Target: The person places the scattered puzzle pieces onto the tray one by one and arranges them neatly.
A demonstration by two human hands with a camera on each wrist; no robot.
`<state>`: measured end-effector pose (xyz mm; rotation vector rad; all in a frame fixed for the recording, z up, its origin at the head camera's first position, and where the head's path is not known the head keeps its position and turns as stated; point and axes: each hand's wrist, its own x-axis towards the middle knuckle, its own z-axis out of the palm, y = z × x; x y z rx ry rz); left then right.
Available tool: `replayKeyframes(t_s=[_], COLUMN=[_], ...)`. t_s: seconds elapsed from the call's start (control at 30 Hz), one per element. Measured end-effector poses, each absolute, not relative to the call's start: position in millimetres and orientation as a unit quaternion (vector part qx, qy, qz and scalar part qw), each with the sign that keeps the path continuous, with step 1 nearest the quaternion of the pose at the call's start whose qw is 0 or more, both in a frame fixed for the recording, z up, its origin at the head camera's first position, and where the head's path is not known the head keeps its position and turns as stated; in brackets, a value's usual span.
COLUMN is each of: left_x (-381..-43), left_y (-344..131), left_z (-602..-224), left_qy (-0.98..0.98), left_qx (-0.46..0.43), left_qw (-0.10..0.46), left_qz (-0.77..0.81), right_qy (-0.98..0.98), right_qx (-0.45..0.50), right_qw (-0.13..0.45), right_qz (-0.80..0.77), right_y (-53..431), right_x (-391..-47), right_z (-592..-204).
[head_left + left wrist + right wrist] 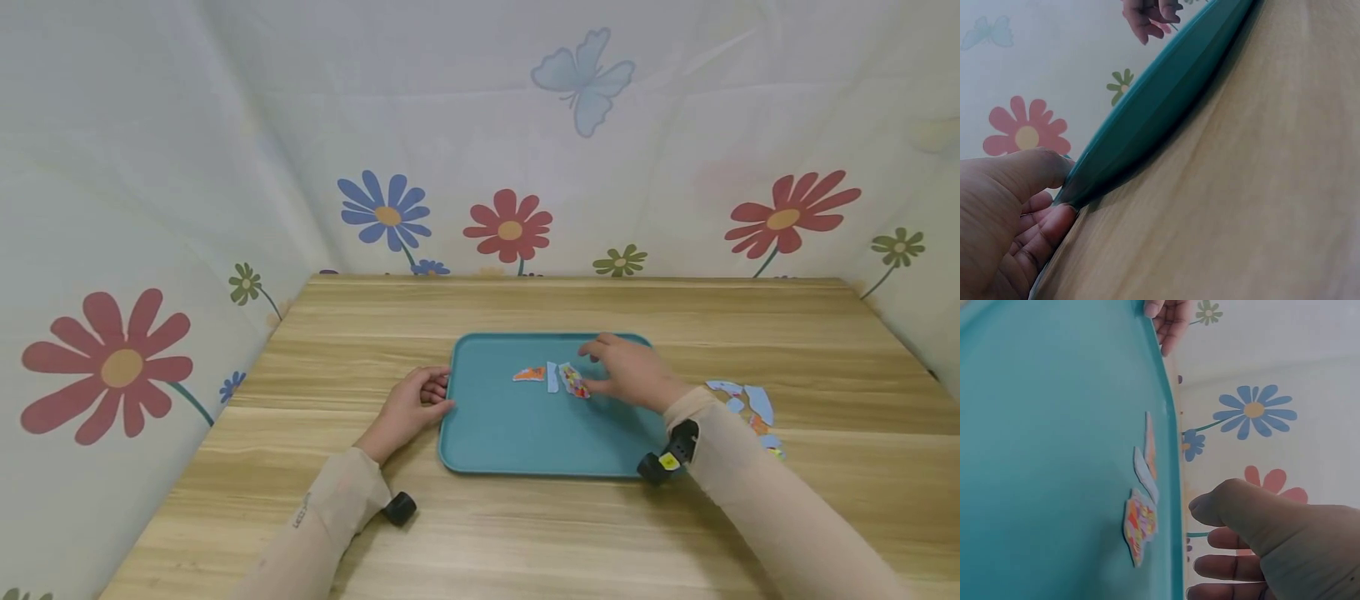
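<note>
A teal tray lies on the table. My left hand grips its left edge; in the left wrist view the tray's rim sits between the thumb and the fingers. Three flat picture pieces lie in the upper middle of the tray: an orange piece, a narrow pale blue strip and a multicoloured piece. Over the tray's right part, my right hand has its thumb and fingers apart with nothing between them. In the head view its thumb tip is right at the multicoloured piece.
Several more pale blue and orange picture pieces lie on the wooden table right of the tray, partly behind the right forearm. A white cloth printed with flowers hangs behind the table and at its sides.
</note>
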<state>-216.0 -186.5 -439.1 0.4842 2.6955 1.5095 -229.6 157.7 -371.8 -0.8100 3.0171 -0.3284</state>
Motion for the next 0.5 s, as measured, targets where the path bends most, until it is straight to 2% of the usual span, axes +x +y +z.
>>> replayKeyframes(t_s=[0.5], left_x=[-213], left_y=[-185], left_z=[-435], left_qy=[0.863], left_qx=[0.15], left_qw=[0.012], left_qz=[0.482], right_qy=[0.951], right_qx=[-0.271], right_qw=[-0.045], right_qz=[-0.144], right_y=[182], right_x=[-216], right_z=[-354])
